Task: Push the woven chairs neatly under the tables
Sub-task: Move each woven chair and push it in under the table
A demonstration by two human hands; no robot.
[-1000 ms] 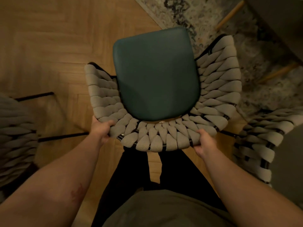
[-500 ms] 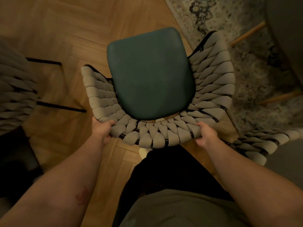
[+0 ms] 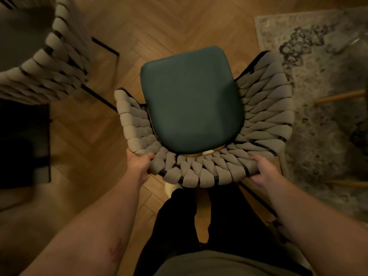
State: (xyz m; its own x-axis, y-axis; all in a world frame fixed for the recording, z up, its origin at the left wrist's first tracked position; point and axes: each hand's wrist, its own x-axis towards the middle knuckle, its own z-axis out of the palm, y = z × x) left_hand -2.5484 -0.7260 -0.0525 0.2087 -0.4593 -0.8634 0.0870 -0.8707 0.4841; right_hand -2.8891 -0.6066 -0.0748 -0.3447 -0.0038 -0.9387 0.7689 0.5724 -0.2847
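Note:
A woven chair (image 3: pixel 266 108) with a grey rope back and a dark green seat cushion (image 3: pixel 191 98) stands right below me on the wooden floor. My left hand (image 3: pixel 139 163) grips the left part of its curved backrest rim. My right hand (image 3: pixel 262 169) grips the right part of the same rim. A second woven chair (image 3: pixel 49 62) stands at the upper left, its back turned toward me, pushed close to a grey table top (image 3: pixel 22 26).
A patterned grey rug (image 3: pixel 322 80) covers the floor on the right, with wooden furniture legs (image 3: pixel 338 97) on it. A dark piece of furniture (image 3: pixel 22 144) sits at the left edge. My dark-trousered legs (image 3: pixel 179 222) stand just behind the chair.
The chair in my hands has swung to the left across the floor. The second chair on the left has come closer and higher in view; the chair at the right has left the view.

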